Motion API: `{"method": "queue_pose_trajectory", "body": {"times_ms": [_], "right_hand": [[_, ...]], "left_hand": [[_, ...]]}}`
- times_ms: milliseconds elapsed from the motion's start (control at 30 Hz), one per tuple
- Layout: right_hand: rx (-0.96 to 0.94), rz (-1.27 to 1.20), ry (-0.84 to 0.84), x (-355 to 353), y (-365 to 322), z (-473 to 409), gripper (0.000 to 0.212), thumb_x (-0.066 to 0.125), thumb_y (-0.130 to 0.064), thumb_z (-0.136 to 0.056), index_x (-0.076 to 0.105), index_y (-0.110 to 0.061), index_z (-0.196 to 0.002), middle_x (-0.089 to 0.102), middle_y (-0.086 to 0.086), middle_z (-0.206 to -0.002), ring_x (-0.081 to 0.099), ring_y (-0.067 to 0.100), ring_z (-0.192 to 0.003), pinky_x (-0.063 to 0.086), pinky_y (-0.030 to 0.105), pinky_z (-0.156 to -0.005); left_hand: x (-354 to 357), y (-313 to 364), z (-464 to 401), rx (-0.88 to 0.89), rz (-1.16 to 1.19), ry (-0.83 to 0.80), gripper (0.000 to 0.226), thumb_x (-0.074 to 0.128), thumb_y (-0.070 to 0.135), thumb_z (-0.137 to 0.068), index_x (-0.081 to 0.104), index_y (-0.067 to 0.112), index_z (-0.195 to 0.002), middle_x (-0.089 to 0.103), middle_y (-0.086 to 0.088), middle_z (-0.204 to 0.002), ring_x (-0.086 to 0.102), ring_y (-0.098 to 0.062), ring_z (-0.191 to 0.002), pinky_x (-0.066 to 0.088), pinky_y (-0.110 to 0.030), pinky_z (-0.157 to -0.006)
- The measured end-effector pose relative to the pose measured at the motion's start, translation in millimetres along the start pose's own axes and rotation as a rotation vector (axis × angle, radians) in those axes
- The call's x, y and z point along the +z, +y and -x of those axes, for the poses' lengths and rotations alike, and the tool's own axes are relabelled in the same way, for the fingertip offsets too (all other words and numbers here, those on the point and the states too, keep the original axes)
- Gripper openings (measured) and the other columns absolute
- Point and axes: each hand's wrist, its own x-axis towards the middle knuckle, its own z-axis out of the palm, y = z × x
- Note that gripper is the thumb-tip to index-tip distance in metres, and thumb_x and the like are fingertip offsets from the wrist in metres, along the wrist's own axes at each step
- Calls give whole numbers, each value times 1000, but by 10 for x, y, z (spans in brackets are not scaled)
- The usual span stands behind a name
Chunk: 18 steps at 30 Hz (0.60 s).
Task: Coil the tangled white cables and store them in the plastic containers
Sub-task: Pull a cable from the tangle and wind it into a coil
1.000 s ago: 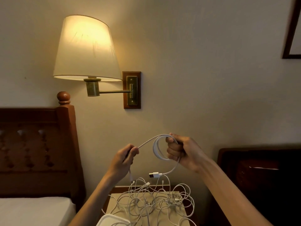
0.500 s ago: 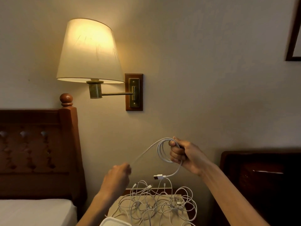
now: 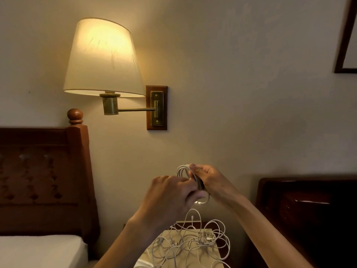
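A lit wall lamp (image 3: 102, 57) hangs above the bedside table (image 3: 209, 258). Right hand (image 3: 209, 179) pinches the cable coil (image 3: 183, 171); left hand (image 3: 170, 198) closes on its tail. Wrap evenly, clear of the tangled cables (image 3: 193, 242).

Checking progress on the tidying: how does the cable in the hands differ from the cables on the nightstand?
The held cable is wound into neat loops, gripped by the right hand and the left hand; the cable pile sprawls loose and tangled. The held one is raised; the pile lies flat. Both are white.
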Motion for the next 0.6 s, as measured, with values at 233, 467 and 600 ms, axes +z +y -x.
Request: {"method": "queue_pose_trajectory", "body": {"times_ms": [233,467,600], "right_hand": [[41,-76,-46,52,30,34,39,45,-48,-90,63,-14,-84,56,-5,-61,52,9,-55,45,24,-58],[48,-347,-82,117,-130,-4,46,33,-29,-104,53,-11,-67,37,-7,-46,33,8,-41,29,22,-48],[78,-391,-65,148,-165,2,42,32,-29,-105,49,-9,-71,25,-2,-51,21,11,-44,24,26,-48]], "left_hand": [[165,-314,36,-397,513,294,52,41,68,-88,58,28,-117,62,14,-109,59,-4,-91,46,-14,-65],[193,-245,75,-663,1155,12,52,38,46,-93,66,2,-88,62,-5,-75,49,-18,-70,38,-25,-67],[182,-194,36,-768,1509,106,32,49,35,-89,54,7,-74,44,-3,-57,50,-16,-58,40,-30,-65]]}}
